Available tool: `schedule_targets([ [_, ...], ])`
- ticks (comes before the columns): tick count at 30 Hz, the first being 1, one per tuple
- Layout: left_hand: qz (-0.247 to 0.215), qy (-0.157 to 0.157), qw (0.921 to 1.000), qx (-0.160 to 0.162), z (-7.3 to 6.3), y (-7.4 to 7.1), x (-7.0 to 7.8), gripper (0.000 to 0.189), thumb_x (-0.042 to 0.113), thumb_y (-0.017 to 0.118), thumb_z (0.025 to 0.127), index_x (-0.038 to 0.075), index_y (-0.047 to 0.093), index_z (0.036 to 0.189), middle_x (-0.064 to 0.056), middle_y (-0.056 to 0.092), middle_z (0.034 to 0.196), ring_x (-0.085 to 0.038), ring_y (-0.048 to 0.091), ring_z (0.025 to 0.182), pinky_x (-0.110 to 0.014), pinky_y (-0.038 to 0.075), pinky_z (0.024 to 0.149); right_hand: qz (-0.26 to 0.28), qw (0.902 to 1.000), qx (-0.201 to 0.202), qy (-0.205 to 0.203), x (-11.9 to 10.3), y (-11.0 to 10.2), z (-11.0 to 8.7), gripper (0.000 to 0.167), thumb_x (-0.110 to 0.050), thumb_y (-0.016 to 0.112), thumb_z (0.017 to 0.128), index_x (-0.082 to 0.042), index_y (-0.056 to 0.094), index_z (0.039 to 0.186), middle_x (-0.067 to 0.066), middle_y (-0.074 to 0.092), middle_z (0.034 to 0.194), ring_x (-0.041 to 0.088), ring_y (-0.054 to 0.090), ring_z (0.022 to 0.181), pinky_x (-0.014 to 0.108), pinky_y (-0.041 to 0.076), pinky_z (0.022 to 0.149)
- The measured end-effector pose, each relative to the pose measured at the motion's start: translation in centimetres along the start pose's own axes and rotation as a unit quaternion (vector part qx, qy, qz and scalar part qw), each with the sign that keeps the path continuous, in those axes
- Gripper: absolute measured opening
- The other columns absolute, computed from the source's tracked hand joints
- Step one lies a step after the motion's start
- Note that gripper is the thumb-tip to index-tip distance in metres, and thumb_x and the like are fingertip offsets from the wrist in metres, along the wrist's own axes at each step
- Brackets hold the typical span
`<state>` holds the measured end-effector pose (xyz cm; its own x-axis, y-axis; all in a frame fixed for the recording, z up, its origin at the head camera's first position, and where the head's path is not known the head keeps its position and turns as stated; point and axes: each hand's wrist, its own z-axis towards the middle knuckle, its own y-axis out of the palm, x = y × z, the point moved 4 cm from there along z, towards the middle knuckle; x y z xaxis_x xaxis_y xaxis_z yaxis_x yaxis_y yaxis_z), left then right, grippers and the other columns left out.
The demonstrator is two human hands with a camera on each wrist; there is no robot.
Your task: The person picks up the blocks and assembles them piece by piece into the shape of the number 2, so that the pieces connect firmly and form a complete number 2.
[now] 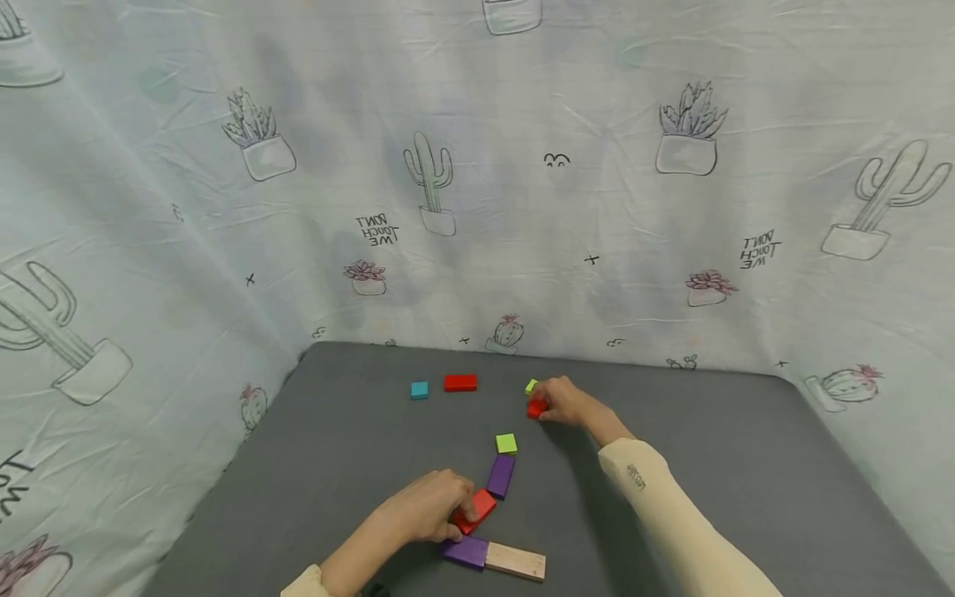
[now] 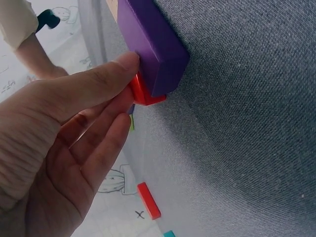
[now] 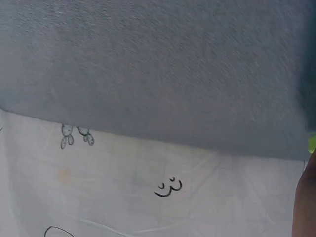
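My left hand pinches a red block low on the grey table. Its thumb also lies against the end of a purple block, which the left wrist view shows close up, with part of the red block behind it. Farther off, my right hand grips a small red block between thumb and fingers. Just behind that sits a small lime-green block, partly hidden. The right wrist view catches only an edge of the hand.
A plain wooden block adjoins the near purple one. Another purple block and a lime-green block continue the curved row away from me. Near the back lie a blue block and a red block. A patterned curtain borders the table.
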<state>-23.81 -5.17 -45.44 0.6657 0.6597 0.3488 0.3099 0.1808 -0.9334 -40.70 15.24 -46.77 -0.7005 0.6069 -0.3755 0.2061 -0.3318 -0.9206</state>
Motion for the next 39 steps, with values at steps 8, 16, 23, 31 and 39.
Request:
schedule_targets([
  [8,-0.003,-0.013,0.9998,-0.011,0.0,0.2,0.1,0.021,0.012,0.087,0.068,0.017,0.077,0.086,0.017,0.058,0.079,0.002,0.058,0.078,-0.015,0.049,0.069,0.026,0.9984,0.0,-0.05,-1.9,-0.9,1.4,0.029,0.002,0.076,0.076,0.001,0.071,0.105,0.012,0.07,0.103,0.025,0.065,0.093,0.037,0.055,0.077],
  [16,0.0,-0.011,0.9999,-0.009,0.0,0.2,0.1,0.021,0.012,0.087,0.068,0.017,0.077,0.087,0.017,0.058,0.079,0.002,0.059,0.078,-0.015,0.048,0.069,0.098,0.9899,-0.033,-0.098,-4.6,-0.6,1.9,0.032,0.009,0.073,0.077,0.001,0.07,0.108,0.013,0.068,0.109,0.026,0.064,0.101,0.029,0.055,0.077],
  [23,0.005,-0.004,1.0,-0.007,0.1,0.2,0.0,0.021,0.013,0.087,0.069,0.017,0.077,0.087,0.017,0.058,0.08,0.002,0.059,0.079,-0.015,0.049,0.069,0.092,0.9859,-0.051,-0.13,-5.5,0.0,1.8,0.033,0.01,0.074,0.075,0.002,0.07,0.107,0.013,0.069,0.107,0.026,0.064,0.101,0.026,0.055,0.076],
  [31,0.0,-0.006,0.9999,-0.009,0.1,0.2,0.0,0.021,0.012,0.087,0.069,0.016,0.078,0.087,0.016,0.058,0.079,0.002,0.059,0.078,-0.015,0.049,0.069,0.019,0.9881,-0.045,-0.146,-5.5,0.7,1.9,0.032,0.008,0.077,0.073,0.003,0.071,0.104,0.013,0.07,0.102,0.023,0.066,0.094,0.027,0.055,0.074],
  [39,-0.002,-0.001,1.0,-0.001,0.1,0.3,-0.1,0.021,0.011,0.087,0.068,0.015,0.077,0.087,0.017,0.059,0.079,0.002,0.059,0.079,-0.014,0.048,0.069,0.0,0.9884,-0.048,-0.144,-5.4,1.3,2.1,0.032,0.004,0.077,0.075,0.005,0.07,0.106,0.015,0.07,0.104,0.024,0.066,0.094,0.029,0.055,0.076],
])
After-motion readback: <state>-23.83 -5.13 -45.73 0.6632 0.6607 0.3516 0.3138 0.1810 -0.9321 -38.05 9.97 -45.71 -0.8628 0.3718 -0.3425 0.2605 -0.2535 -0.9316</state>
